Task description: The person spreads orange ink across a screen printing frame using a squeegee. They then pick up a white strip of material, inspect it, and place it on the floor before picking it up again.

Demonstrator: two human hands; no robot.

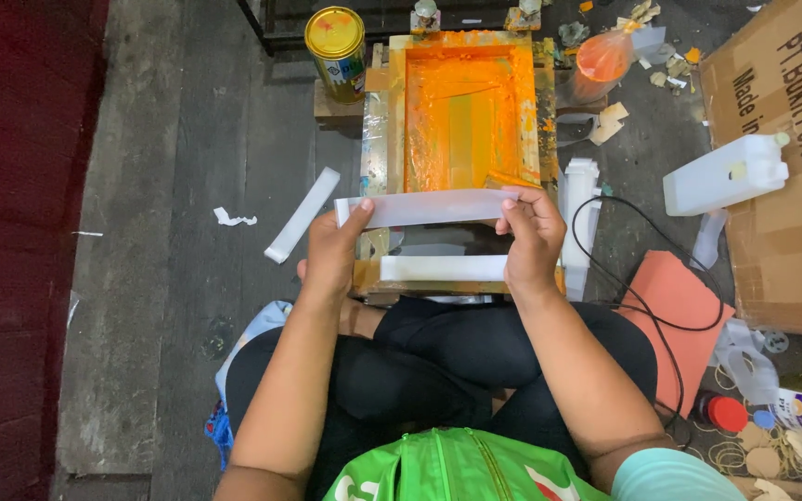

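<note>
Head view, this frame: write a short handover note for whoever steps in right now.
Left hand and right hand each pinch one end of a long white paper strip, held level above the orange-inked screen-printing frame.
A second white strip lies across the frame's near edge; a third lies on the grey floor to the left.
Yellow-lidded tin stands beside the frame's far left corner.
Done: one strip lifted.
Left: the held strip is not set down yet.

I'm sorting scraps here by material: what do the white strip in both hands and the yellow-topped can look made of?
White strip: thin, matte, probably paper or plastic film; it spans flat between left hand and right hand. Can: metal, judging by its glossy lid and rolled rim.
</note>
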